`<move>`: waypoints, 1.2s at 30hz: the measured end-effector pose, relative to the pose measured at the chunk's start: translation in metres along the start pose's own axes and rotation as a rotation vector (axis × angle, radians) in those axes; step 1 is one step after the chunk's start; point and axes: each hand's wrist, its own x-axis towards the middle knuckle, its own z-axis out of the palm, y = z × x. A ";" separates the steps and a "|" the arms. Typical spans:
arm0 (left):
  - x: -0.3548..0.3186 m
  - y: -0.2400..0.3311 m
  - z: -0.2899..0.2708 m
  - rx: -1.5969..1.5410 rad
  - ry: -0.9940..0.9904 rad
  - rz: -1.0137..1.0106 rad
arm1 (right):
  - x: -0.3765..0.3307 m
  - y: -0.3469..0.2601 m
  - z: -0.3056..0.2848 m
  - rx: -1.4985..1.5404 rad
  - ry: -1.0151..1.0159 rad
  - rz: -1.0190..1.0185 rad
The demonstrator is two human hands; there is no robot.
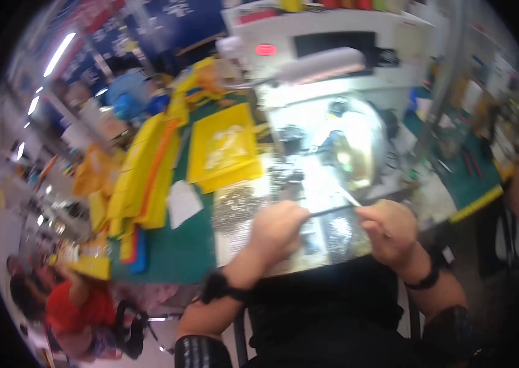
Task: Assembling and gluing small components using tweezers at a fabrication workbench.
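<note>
My left hand [278, 230] is closed, thumb and fingers pinching one end of a thin dark strand [332, 212]. This strand runs nearly level across to my right hand [389, 232], which is closed too. From the right fingertips a slim white stick [349, 197] slants up and to the left. Motion blur hides what exactly the strand and stick are. Below the strand lies a shiny, clear-looking plastic bag [339, 233] at the table's near edge. Left of my left hand spreads a pile of small metallic pieces [241, 205].
A yellow tray [201, 168] holding white pieces stands left of the work spot. Long yellow bins [140, 165] are further left. A lamp [321, 66] hangs over a brightly lit, round glossy object [360, 147]. At the lower left sits a person in red [79, 310].
</note>
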 end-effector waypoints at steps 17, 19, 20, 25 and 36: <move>0.005 0.006 -0.001 0.048 0.038 0.002 | 0.033 -0.001 0.003 0.132 0.137 -0.123; 0.005 0.006 0.000 0.058 0.031 0.007 | 0.036 0.001 0.004 0.105 0.138 -0.125; 0.005 0.006 0.000 0.056 0.030 0.005 | 0.037 0.002 0.004 0.082 0.152 -0.151; 0.003 0.005 -0.001 0.043 0.035 0.007 | 0.031 -0.002 -0.006 0.072 0.112 -0.112; 0.004 0.006 -0.001 0.040 0.028 0.002 | -0.022 0.013 0.047 0.071 -0.270 0.210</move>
